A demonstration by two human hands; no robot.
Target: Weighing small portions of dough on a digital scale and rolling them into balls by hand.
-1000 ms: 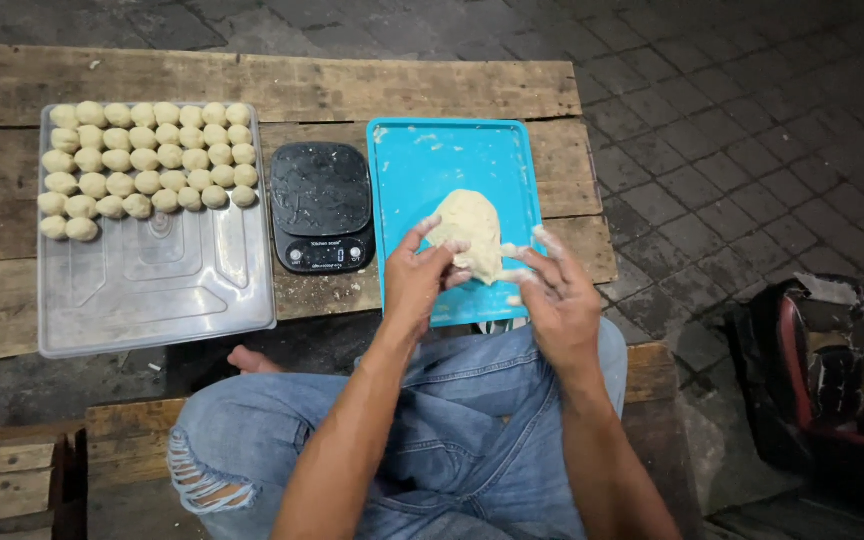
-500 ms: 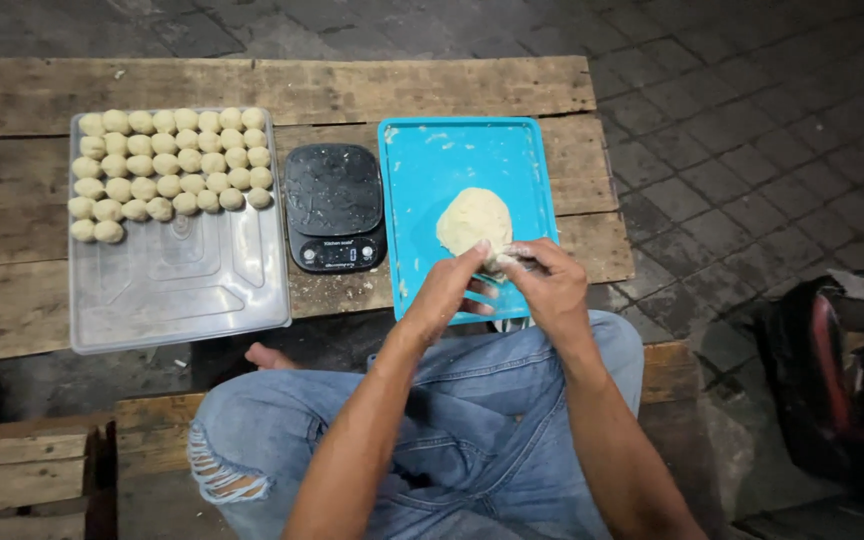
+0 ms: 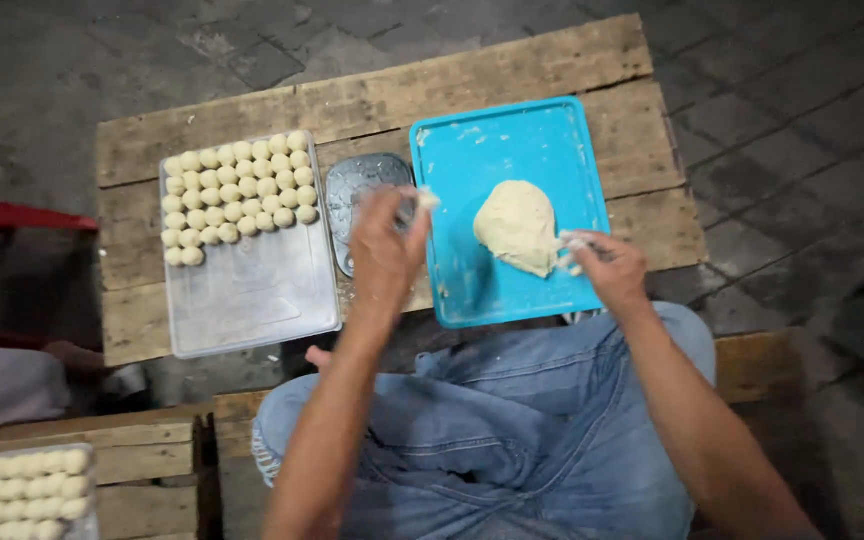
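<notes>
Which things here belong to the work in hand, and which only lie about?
In use: dough lump, blue tray, small dough piece in left hand, scale, right hand, clear tray of dough balls.
Lying about: red object, second tray.

I see a pale, lumpy mound of dough (image 3: 518, 226) lying flat on the blue tray (image 3: 497, 145), touching my right hand's (image 3: 607, 265) fingertips, while a small pinched-off piece (image 3: 426, 200) sits in my left hand's (image 3: 384, 245) raised fingers above the scale (image 3: 354, 190).
</notes>
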